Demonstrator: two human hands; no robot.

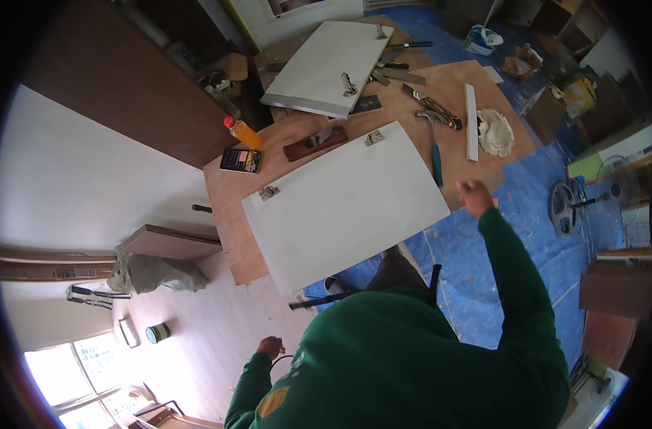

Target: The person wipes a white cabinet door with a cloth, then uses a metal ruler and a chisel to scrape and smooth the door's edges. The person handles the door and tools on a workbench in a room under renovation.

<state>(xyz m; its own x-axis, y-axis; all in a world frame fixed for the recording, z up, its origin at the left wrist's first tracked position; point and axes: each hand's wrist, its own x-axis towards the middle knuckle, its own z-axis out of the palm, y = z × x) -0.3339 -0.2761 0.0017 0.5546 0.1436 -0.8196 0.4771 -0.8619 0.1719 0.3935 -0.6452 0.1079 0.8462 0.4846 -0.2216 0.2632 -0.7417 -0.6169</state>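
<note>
White panels [351, 211], two, lie at centre and upper centre. The right hand [476, 198], near the central panel's corner, and left hand [271, 347], lower left: clenched or released, I cannot tell. Upper left: one orange bottle [245, 134], one phone [241, 161], screen text illegible. Four hinges [374, 138] sit on the panels.

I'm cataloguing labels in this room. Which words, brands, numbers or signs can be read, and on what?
None can be read reliably.
Phone: screen lit, details too small.
Bucket: printing too small.
Yellow bag: markings blurred.
Window: marks on the panes too small.
Green top: yellow emblem, pale marks, no legible words.
</note>
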